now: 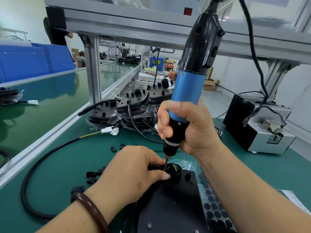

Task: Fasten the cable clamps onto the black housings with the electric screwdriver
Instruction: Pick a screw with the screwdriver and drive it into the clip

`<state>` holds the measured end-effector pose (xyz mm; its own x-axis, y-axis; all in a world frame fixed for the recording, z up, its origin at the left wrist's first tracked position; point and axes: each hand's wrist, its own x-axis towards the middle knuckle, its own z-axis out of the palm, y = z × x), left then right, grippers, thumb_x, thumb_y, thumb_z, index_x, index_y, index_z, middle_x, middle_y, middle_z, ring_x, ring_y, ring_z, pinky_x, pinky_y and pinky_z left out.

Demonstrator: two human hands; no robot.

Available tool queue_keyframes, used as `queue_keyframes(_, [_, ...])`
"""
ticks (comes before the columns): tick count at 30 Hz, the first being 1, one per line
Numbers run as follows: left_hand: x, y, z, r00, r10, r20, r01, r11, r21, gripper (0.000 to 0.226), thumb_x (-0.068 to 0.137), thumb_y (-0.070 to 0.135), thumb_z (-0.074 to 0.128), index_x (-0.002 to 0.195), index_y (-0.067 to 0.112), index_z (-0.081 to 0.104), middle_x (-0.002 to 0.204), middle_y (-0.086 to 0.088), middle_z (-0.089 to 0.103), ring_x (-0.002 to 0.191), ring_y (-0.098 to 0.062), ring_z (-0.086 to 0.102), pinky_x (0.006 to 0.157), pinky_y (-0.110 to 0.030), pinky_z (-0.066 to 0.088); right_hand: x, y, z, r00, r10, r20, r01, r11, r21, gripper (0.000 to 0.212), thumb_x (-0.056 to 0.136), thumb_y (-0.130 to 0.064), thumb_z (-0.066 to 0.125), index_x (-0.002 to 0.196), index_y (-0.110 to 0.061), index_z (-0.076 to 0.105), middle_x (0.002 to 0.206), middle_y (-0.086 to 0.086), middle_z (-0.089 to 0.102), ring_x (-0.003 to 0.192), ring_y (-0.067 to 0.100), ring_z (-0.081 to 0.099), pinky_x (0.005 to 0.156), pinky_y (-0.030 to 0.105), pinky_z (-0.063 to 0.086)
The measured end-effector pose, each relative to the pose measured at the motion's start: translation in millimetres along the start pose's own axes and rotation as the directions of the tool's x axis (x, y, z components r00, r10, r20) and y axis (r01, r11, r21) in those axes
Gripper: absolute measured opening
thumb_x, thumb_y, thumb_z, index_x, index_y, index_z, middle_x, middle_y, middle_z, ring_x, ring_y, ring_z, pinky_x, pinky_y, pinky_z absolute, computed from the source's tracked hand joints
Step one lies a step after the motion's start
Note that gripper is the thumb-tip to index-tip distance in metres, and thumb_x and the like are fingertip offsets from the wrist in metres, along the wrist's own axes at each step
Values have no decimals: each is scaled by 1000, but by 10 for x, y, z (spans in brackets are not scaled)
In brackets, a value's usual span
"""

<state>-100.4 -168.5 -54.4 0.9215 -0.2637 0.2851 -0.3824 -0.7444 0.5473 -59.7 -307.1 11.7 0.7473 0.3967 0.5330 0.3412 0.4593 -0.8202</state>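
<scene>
Fingers, left (165, 176): curled and pinching the cable (33, 174) where it enters the raised round collar (175, 172) of the black housing (171, 204). Judged purpose: to keep the cable and its clamp from turning or lifting under the bit. The clamp being fastened is largely hidden by these fingers and cannot be made out.

Fingers, right (164, 121): wrapped firmly round the lower barrel of the electric screwdriver (186, 91). The grip is low on the tool, presumably for steadier control of the tip. The tool stands nearly upright, leaning slightly right, and its bit (166, 163) comes down at the collar, just beside the left fingertips. Whether the bit is seated in a screw cannot be told.

Left hand (134, 170): rests across the housing, which lies flat on the bench (67, 157) directly before the person. The wrist carries a brown bracelet (90, 209).

Right hand (186, 130): above and just right of the left.

Surroundings: loose clamps (113, 149) lie scattered on the bench left of the work, within reach of the left hand. A sheet of round pads (213, 207) sits beside the housing on the right. Stacked housings (134, 105) with cables wait behind. A grey box (262, 132), probably a screw feeder, stands at the right.

Risk noted: the bit works close to the left fingertips.
</scene>
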Motion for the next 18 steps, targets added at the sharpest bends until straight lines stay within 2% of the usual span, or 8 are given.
queue_keyframes(2, [0,-4,7,1000,4,-5,-4,1000,9,33,70,56,73,102,50,67,72,21,56,78,2,54,69,-15,40,0,-5,11,1000,0,4,0,1000,-28,35,70,-19,60,95,-6,38,47,2,48,35,19,40,46,23,41])
queue_keyframes(10, [-8,18,-3,1000,17,-12,-17,1000,7,29,70,56,73,97,57,62,70,19,59,77,4,54,64,-13,42,-1,-5,17,1000,1,-11,-1,1000,-29,44,66,-20,59,98,-2,36,44,1,45,35,18,37,44,23,38])
queue_keyframes(14, [-7,27,-3,1000,7,-12,-6,1000,31,27,71,57,71,97,52,66,70,18,59,76,2,54,64,-12,40,-2,-2,24,1000,-25,-5,25,999,-42,40,66,-19,59,94,0,39,44,1,45,34,18,37,44,22,39])
queue_keyframes(18, [-10,31,0,1000,-1,-14,1,999,46,29,72,58,70,100,50,67,71,18,57,76,1,53,64,-12,38,2,-13,45,1000,-25,-16,25,1000,11,59,65,-18,62,111,8,36,49,6,46,34,18,38,44,25,38])
